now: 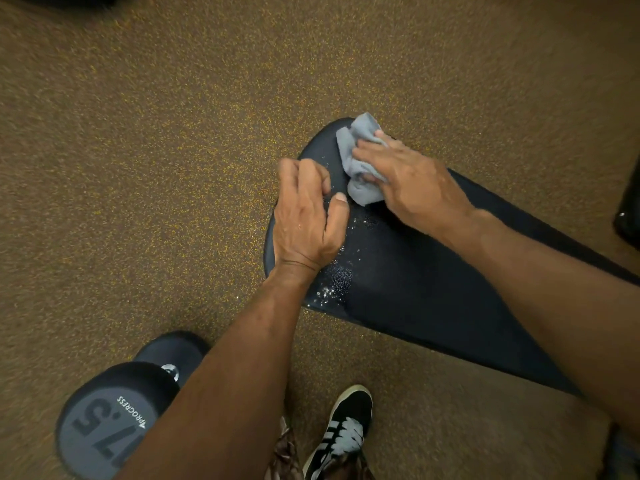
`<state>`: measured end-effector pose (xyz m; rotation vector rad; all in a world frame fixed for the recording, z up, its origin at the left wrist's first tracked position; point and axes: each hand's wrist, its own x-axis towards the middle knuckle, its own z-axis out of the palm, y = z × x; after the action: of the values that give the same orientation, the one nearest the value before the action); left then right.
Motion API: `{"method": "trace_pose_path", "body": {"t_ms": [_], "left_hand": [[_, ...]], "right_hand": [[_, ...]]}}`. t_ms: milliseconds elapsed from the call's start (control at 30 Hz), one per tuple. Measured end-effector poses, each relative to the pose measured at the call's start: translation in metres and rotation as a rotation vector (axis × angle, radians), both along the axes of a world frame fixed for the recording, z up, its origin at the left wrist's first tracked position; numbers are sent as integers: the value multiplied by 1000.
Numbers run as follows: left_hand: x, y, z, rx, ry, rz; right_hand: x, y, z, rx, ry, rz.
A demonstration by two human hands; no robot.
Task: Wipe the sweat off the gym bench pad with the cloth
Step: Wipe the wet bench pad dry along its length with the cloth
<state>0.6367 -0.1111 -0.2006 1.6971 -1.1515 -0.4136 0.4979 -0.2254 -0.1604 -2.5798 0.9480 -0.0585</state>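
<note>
A black gym bench pad (415, 285) runs from the centre toward the lower right. Sweat droplets (332, 282) glisten along its near left edge. A crumpled grey cloth (360, 147) lies on the pad's rounded far end. My right hand (405, 178) presses on the cloth, with fingers curled over it and the thumb tucked against its lower fold. My left hand (308, 213) rests on the pad's left edge just beside the cloth, fingers curled over the rim, thumb lying on the top surface.
A black dumbbell (114, 414) marked 7.5 lies on the speckled brown rubber floor (138, 168) at the lower left, partly under my left forearm. My black and white shoe (343, 431) stands near the bottom centre. A dark object (628, 209) shows at the right edge.
</note>
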Motion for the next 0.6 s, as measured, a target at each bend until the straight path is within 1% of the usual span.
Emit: {"method": "trace_pose_path", "body": {"t_ms": [67, 100, 167, 233, 267, 300, 333, 400, 433, 467, 500, 533, 600], "left_hand": [[1, 0, 0, 15, 8, -9], [1, 0, 0, 19, 12, -11], [3, 0, 3, 14, 46, -11], [5, -1, 5, 14, 96, 6], [6, -2, 6, 21, 118, 20], [8, -4, 8, 30, 143, 31], [9, -5, 10, 48, 176, 29], [11, -8, 16, 111, 233, -7], [12, -9, 21, 148, 245, -37], [12, -10, 27, 168, 257, -74], [11, -11, 34, 161, 276, -106], [9, -10, 42, 129, 303, -119], [4, -10, 58, 59, 431, -96]], "right_hand": [[20, 6, -1, 46, 6, -135], [30, 14, -3, 76, -10, -169], [36, 31, -8, 83, -66, -138], [24, 37, -6, 102, -87, -81], [17, 35, -1, 154, -84, -118], [12, 30, 5, 240, -104, -204], [8, 25, 13, 354, -177, -311], [5, 19, 30, 596, -458, -490], [6, 19, 38, 697, -599, -559], [7, 21, 45, 769, -700, -619], [8, 23, 50, 813, -758, -676], [9, 25, 54, 821, -774, -722], [12, 28, 56, 757, -759, -820]]}}
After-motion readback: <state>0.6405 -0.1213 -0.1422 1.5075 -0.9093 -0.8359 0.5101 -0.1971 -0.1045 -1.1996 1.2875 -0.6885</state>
